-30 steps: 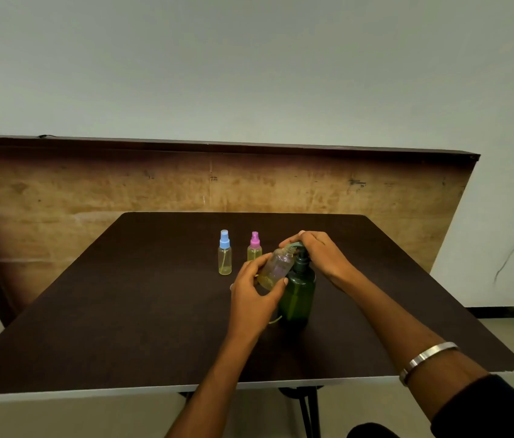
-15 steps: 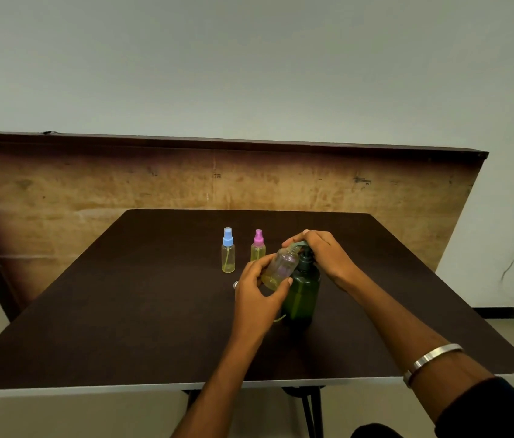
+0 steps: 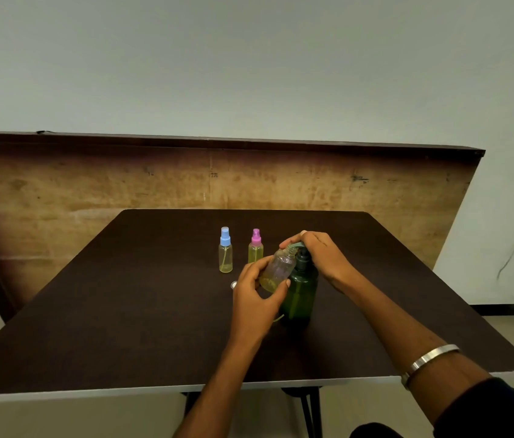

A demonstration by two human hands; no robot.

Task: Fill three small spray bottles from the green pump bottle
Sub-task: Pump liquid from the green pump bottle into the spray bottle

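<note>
Green pump bottle (image 3: 300,292) upright mid-table (image 3: 123,311). Left hand (image 3: 257,298) grips uncapped small bottle (image 3: 277,269), tilted, mouth at spout. Right hand (image 3: 320,254) curled over pump head. Blue-capped (image 3: 225,254) and pink-capped bottles (image 3: 255,250) at 10 o'clock; small cap (image 3: 234,284) partly hidden behind left hand.

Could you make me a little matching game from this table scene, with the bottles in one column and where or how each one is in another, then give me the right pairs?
Things:
1. blue-capped spray bottle
2. pink-capped spray bottle
3. uncapped small bottle
4. green pump bottle

States:
A. tilted, gripped by the left hand, mouth at the pump spout
B. upright on the table, farthest left
C. upright, the right hand resting on its pump head
D. upright, between the blue-capped one and the hands

Pairs: 1-B, 2-D, 3-A, 4-C
</note>
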